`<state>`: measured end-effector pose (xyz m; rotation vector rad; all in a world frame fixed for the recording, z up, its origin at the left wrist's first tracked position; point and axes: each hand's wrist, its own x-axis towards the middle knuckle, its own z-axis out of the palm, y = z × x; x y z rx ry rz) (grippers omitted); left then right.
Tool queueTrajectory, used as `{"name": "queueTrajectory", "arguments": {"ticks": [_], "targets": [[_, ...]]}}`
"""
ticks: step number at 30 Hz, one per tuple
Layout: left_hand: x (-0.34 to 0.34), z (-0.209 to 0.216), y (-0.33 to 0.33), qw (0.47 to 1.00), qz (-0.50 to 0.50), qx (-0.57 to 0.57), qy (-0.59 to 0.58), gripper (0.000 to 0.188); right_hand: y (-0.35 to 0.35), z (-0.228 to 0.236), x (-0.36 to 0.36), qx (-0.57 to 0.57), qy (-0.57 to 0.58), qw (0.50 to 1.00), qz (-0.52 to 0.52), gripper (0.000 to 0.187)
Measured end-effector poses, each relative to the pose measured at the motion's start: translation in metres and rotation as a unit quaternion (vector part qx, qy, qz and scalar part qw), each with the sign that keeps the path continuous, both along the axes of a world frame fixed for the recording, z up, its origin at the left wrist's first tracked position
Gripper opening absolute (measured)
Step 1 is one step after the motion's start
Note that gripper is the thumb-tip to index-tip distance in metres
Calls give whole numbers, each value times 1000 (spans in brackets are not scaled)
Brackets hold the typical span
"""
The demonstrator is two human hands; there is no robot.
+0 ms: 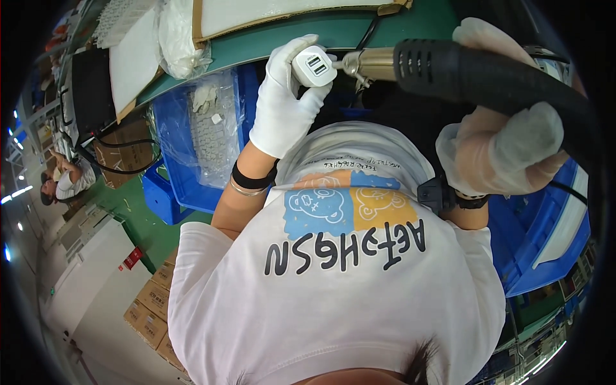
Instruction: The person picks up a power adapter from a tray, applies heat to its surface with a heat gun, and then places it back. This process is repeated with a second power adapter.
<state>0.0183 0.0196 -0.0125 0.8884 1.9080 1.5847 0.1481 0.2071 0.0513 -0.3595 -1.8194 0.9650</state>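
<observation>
The left hand (282,102), in a white glove, held a white charger block (314,66) in a closed grip, ports facing the camera. The right hand (507,151), in a thin translucent glove, was closed around the black heat gun (475,70). Its metal nozzle (369,64) pointed at the charger block, just beside it. Beyond the left grip lay the green table (333,32); below it stood a blue bin (192,147) lined with clear plastic.
</observation>
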Motion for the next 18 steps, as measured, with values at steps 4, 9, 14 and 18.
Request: {"name": "queueTrajectory", "arguments": {"ticks": [4,9,14,18], "targets": [[0,-3,-1,1000,-3,9,23,61,0,5,7,2,-4,1000,15,67],[2,-1,0,1000,10,26,-5,57,1,7,4,6,-10,1000,28,66],[4,3,2,998,25,42,-48,55,-2,7,-5,8,-14,999,45,66],[4,2,3,998,35,43,-41,54,2,12,13,11,-18,998,58,66]]}}
